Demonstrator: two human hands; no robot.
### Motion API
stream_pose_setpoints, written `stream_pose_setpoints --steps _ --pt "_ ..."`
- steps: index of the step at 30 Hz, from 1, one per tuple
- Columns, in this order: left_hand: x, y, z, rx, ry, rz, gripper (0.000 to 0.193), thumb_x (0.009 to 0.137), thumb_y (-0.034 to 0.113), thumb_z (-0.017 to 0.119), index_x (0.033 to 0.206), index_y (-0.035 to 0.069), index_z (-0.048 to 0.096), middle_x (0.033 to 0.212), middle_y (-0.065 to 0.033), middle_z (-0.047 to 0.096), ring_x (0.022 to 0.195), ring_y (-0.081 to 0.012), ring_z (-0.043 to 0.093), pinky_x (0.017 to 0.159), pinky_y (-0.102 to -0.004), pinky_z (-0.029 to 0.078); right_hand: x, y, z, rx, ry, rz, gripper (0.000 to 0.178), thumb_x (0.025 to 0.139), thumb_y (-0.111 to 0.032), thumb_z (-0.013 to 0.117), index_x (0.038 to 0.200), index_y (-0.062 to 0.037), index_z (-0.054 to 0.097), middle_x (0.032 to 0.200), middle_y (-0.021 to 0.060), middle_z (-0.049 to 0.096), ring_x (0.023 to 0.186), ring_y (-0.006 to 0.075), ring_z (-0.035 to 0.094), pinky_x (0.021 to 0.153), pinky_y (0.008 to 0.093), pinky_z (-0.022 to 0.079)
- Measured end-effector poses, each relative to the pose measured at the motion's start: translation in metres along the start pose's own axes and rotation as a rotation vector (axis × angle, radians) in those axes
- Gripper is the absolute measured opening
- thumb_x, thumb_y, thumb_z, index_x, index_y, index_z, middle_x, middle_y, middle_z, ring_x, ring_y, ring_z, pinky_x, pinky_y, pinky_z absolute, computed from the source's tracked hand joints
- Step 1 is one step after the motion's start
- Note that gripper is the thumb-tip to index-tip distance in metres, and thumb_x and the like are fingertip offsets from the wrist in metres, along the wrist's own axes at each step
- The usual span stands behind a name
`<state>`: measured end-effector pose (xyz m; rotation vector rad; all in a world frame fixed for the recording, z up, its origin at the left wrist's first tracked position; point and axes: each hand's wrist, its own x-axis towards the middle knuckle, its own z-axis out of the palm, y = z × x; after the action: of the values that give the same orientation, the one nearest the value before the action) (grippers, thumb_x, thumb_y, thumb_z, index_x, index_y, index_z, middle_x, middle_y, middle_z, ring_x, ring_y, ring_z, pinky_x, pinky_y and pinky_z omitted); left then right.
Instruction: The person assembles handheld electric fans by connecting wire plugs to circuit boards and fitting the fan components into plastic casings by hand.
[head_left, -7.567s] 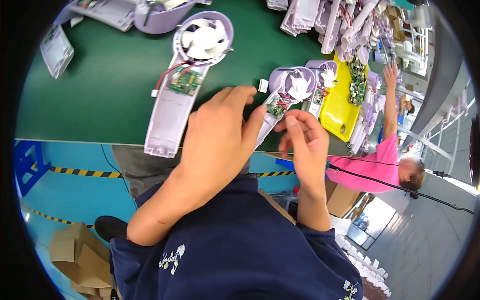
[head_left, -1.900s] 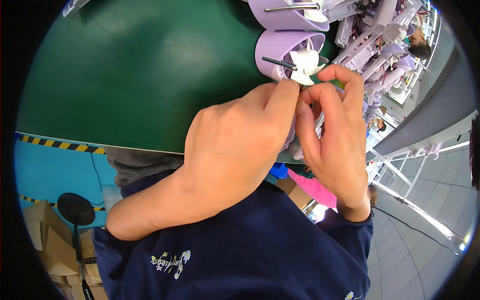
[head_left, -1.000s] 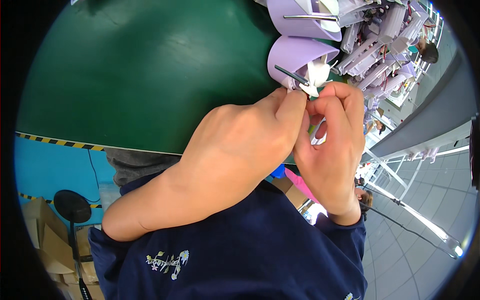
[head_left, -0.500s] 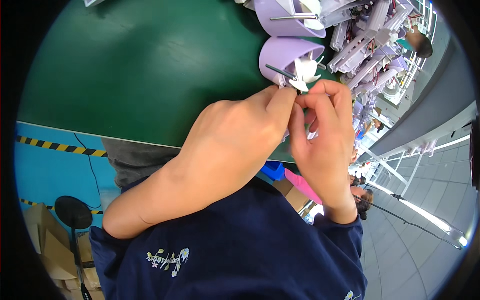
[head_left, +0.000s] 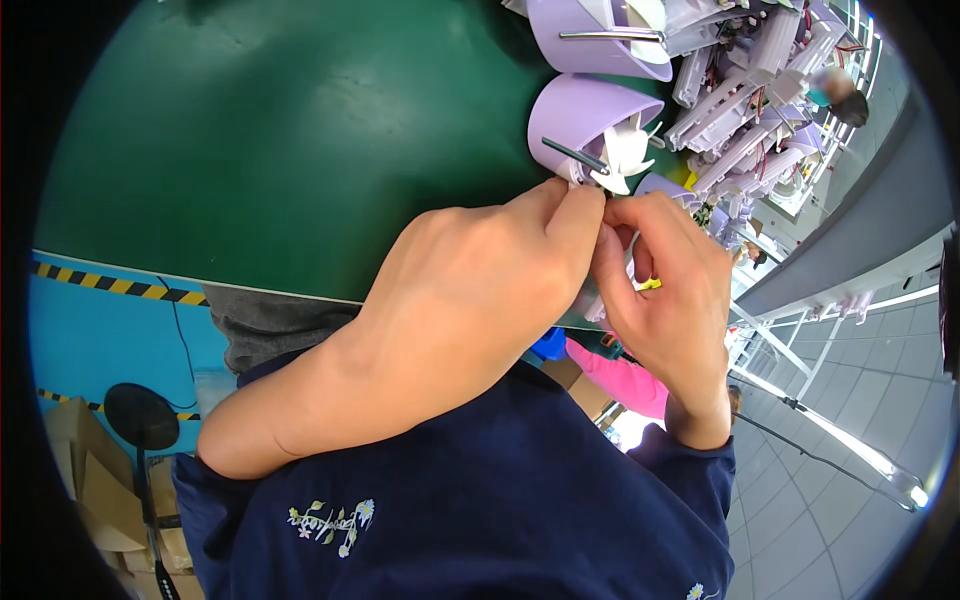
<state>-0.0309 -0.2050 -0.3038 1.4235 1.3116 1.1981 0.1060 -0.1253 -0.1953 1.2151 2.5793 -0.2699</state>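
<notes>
A light purple fan housing (head_left: 575,110) with white fan blades (head_left: 625,155) lies on the green table, a dark metal rod (head_left: 572,153) sticking out of its open side. My left hand (head_left: 480,265) is closed round the lower end of this housing, its thumb and fingertips by the blades. Close against it, my right hand (head_left: 670,265) pinches with thumb and forefinger at a small dark spot just below the blades. What sits in that pinch is hidden. Pale purple parts show between and below the hands.
Another purple fan housing (head_left: 595,45) with a metal rod lies just beyond. A heap of pale purple parts with wires (head_left: 755,95) covers the far right. The green table (head_left: 250,150) extends left. A person in a pink sleeve (head_left: 620,380) is at the right, near a blue bin (head_left: 549,344).
The view has shifted slightly, and the housings appear a little further right. My right hand has turned a bit, its fingers curled closer together. The left hand keeps its grip.
</notes>
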Motion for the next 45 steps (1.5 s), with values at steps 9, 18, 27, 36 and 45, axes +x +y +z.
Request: stream_pose_setpoints --steps 9,18,27,36,45 --pt "-0.001 0.004 -0.002 0.02 -0.014 -0.015 0.036 0.086 -0.003 0.071 0.121 0.001 0.064 0.103 -0.0119 0.074 0.076 -0.0297 0.073 0.06 -0.0367 0.06 0.01 0.008 -0.015 0.054 -0.132 -0.079 0.011 0.085 -0.005 0.074 0.094 -0.0045 0.069 0.079 0.0091 0.065 0.069 0.0305 0.065 0.06 0.0407 0.049" --pt "0.001 0.004 -0.003 0.07 -0.008 0.012 0.036 0.086 -0.006 0.07 0.121 0.0 0.065 0.107 -0.0134 0.075 0.078 -0.0285 0.075 0.06 -0.035 0.061 0.015 0.01 -0.019 0.142 -0.194 -0.051 0.009 0.088 -0.004 0.072 0.096 -0.0029 0.071 0.079 0.0125 0.065 0.072 0.0341 0.065 0.061 0.042 0.05" --pt "0.0 0.003 -0.004 0.069 -0.019 0.016 0.036 0.086 -0.006 0.07 0.121 0.0 0.066 0.107 -0.0141 0.075 0.079 -0.0295 0.075 0.062 -0.0346 0.062 0.02 0.014 -0.021 0.216 -0.242 -0.013 0.007 0.089 -0.003 0.069 0.096 0.0 0.069 0.08 0.0144 0.067 0.071 0.0347 0.065 0.064 0.0417 0.05" --pt "-0.001 0.003 -0.002 0.082 0.015 0.015 0.034 0.085 -0.005 0.07 0.119 0.002 0.066 0.101 -0.0111 0.076 0.076 -0.0286 0.074 0.061 -0.0352 0.061 0.013 -0.001 -0.016 0.155 -0.168 0.013 0.006 0.087 -0.003 0.071 0.09 0.0004 0.067 0.077 0.0136 0.066 0.067 0.031 0.067 0.06 0.0382 0.05" --pt "-0.002 -0.001 0.002 0.105 0.034 0.053 0.033 0.086 -0.004 0.069 0.118 0.002 0.065 0.098 -0.0108 0.075 0.074 -0.0293 0.073 0.058 -0.0372 0.058 0.014 -0.011 -0.017 -0.128 -0.177 -0.118 0.007 0.087 -0.001 0.069 0.093 -0.0006 0.065 0.077 0.0142 0.063 0.067 0.034 0.065 0.059 0.0413 0.05"
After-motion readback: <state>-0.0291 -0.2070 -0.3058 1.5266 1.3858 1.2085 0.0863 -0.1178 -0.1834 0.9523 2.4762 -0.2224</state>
